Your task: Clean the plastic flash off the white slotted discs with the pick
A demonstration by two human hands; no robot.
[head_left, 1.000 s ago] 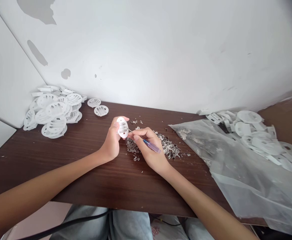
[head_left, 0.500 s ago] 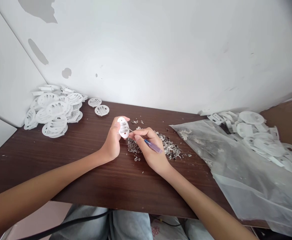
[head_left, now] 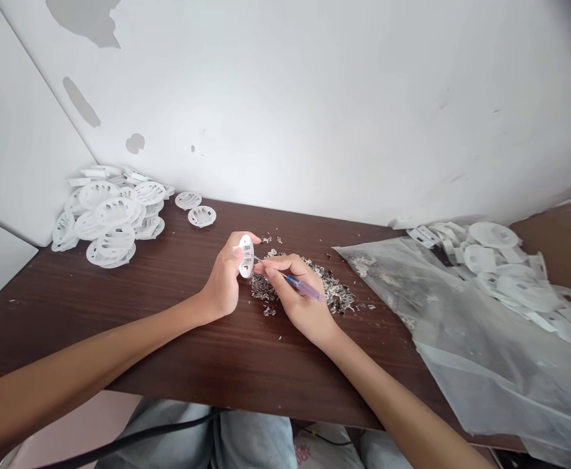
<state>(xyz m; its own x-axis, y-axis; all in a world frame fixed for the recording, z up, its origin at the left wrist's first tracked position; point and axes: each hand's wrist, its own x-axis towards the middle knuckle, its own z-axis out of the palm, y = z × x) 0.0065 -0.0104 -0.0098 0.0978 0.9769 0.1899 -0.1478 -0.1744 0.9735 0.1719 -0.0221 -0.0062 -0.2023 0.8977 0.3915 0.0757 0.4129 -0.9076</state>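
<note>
My left hand (head_left: 226, 280) is closed on a small white slotted plastic disc (head_left: 246, 255), held on edge above the dark wooden table (head_left: 168, 339). My right hand (head_left: 297, 296) pinches a thin tool with a purple handle (head_left: 305, 286); its metal tip touches the disc. A heap of small grey and white plastic scraps (head_left: 331, 290) lies on the table under and just right of the hands.
A pile of white slotted discs (head_left: 112, 218) sits at the back left by the wall, with two loose discs (head_left: 194, 208) beside it. At the right lie a clear plastic bag (head_left: 485, 345) and more white plastic parts (head_left: 500, 267). A black cable (head_left: 133, 440) runs over my lap.
My left hand has turned the disc from face-on to edge-on. Both hands have shifted slightly right and down in the picture, with the tool tip still at the disc.
</note>
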